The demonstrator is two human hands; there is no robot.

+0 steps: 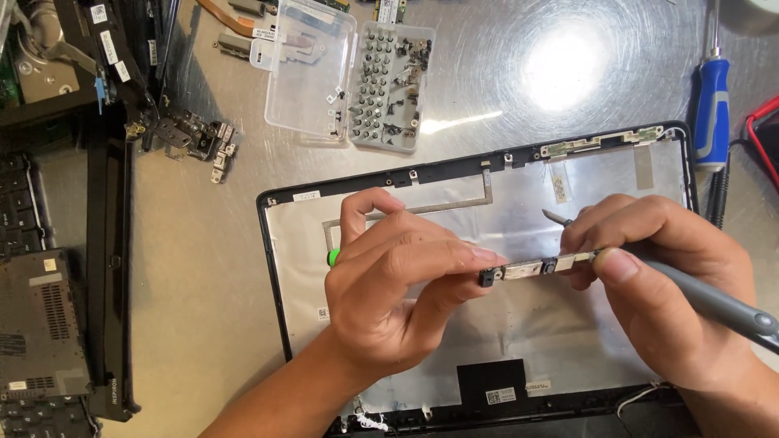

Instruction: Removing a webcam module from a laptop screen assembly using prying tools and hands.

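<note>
**The small board lies left to right between your two hands**

You hold a narrow circuit strip (531, 268) above the laptop lid shell (519, 357). Its long axis runs left to right, almost level. Your left hand (389, 292) closes finger and thumb on its left end, where a small black connector sits. Your right hand (657, 284) pinches the right end, and the same hand also grips a grey tool (714, 304), whose tip points to the far left over the strip. Both hands touch the strip, one at each end. A clear screw box (349, 77) lies far from you.
</note>
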